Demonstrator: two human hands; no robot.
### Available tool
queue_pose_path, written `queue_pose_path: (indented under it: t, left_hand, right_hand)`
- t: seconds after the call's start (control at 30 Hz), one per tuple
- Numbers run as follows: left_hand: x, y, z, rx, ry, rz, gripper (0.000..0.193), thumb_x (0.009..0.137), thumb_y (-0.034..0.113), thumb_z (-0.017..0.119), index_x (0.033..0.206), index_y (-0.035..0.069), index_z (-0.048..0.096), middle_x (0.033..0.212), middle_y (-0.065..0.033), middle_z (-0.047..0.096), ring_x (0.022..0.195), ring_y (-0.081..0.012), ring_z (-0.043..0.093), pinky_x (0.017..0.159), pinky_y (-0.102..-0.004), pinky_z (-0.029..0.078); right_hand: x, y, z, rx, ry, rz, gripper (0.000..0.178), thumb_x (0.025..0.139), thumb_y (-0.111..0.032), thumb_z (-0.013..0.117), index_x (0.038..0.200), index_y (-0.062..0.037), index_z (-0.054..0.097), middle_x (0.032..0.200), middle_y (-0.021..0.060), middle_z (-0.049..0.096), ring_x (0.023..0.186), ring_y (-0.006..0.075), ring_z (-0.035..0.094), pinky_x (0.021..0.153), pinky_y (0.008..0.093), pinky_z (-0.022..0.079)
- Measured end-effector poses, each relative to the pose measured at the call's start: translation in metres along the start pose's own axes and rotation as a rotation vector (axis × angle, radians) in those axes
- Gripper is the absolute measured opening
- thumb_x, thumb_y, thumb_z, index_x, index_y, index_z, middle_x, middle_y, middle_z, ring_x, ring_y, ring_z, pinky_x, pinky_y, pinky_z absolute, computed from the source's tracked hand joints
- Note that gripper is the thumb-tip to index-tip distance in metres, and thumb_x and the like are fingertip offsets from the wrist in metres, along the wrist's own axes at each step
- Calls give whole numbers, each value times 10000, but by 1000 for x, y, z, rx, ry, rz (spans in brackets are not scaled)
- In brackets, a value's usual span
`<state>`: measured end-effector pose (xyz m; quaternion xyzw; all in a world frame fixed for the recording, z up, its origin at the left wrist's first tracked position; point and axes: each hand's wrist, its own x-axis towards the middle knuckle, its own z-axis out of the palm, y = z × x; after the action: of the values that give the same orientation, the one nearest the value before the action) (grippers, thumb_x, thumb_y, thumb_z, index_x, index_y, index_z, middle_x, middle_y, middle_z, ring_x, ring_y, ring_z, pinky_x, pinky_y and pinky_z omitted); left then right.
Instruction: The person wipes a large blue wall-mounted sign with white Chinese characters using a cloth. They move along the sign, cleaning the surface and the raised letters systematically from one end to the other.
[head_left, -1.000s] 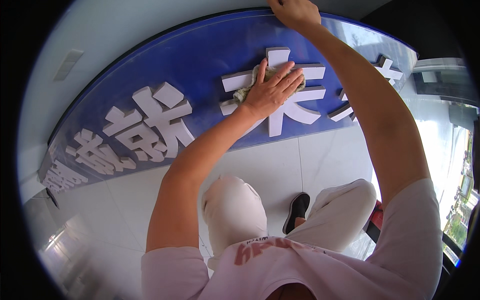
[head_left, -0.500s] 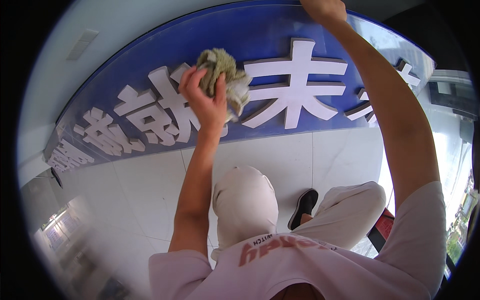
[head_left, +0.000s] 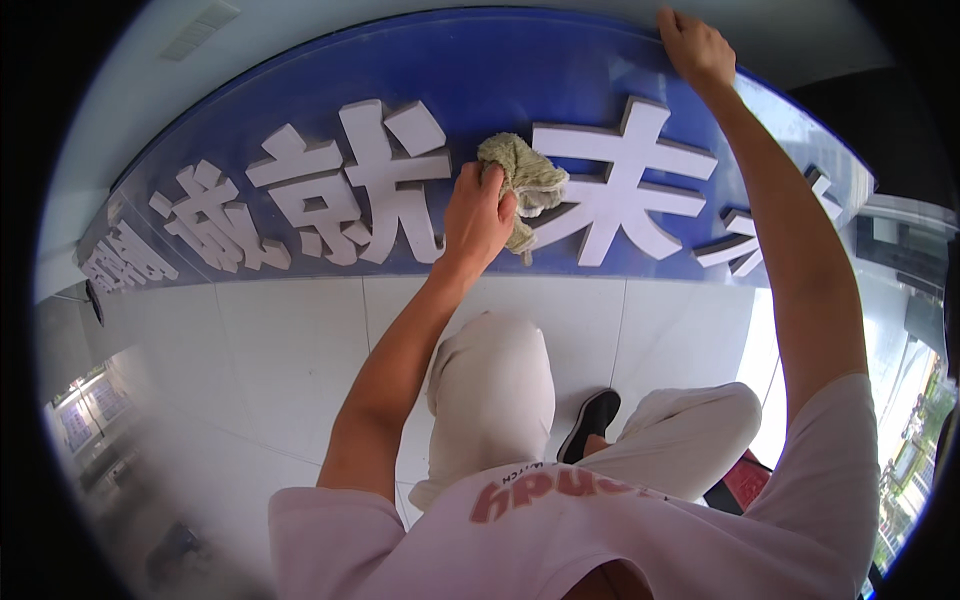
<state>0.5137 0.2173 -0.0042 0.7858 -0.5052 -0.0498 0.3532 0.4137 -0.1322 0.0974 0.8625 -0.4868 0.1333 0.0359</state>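
Just off the centre of the view, toward 12 o'clock, the person's left hand holds a bunched, greenish cloth, its thumb and fingers pinching the gathered folds. The cloth sits in front of a long blue panel, with one raised white character at its 3 o'clock and another raised character at its 9 o'clock; a loose end hangs toward 6 o'clock. Whether the cloth presses on the blue face or hangs just clear of it cannot be told. Around 1 o'clock in the view, the right hand rests at the panel's upper edge with bent knuckles; its fingertips are hidden, so how firmly they grip is unclear. The loose folds overlap the left tips of the nearer character's strokes, and a fold could catch on those thick edges if the left hand moved sideways; a hard tug then might loosen a stroke or pull the cloth free. If the panel is not well fixed, which the view does not show, weight leaned through the right hand could shift it. A slip at that edge might also unbalance the person, whose knees are bent above the pale tiled floor.
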Motion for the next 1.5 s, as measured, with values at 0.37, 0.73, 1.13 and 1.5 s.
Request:
queue_pose_path:
  t: [0.37, 0.73, 1.13, 1.5]
  left_hand:
    - [6, 11, 10, -437, -178, -411, 340, 849, 208, 591, 1137, 32, 552, 1037, -211, 582, 879, -404, 618, 750, -480, 509]
    - [3, 56, 28, 279, 0, 415, 235, 814, 178, 634, 998, 34, 603, 1097, -159, 550, 1062, -311, 535, 933, -453, 437]
    - [-16, -48, -25, 436, -197, 340, 271, 798, 61, 613, 1065, 29, 576, 1095, -112, 553, 1045, -293, 547, 956, -410, 435]
    - [-66, 13, 62, 60, 21, -203, 284, 843, 113, 615, 1022, -34, 450, 984, -232, 509, 928, -401, 537, 801, -488, 450]
  right_hand:
    - [0, -9, -10, 107, -70, -12, 493, 922, -534, 366, 1025, -203, 717, 1003, 155, 707, 985, 383, 650, 861, 446, 510]
    - [-3, -12, -13, 117, -8, -14, 504, 923, -512, 350, 979, -185, 729, 1002, 181, 702, 971, 406, 647, 881, 451, 509]
    - [-2, 6, -4, 148, 39, -101, 489, 952, -498, 352, 986, -177, 720, 948, 153, 707, 926, 396, 655, 835, 446, 518]
    - [-3, -2, 18, 28, 281, -275, 418, 960, -385, 455, 798, -68, 675, 787, 217, 672, 743, 430, 652, 688, 534, 521]
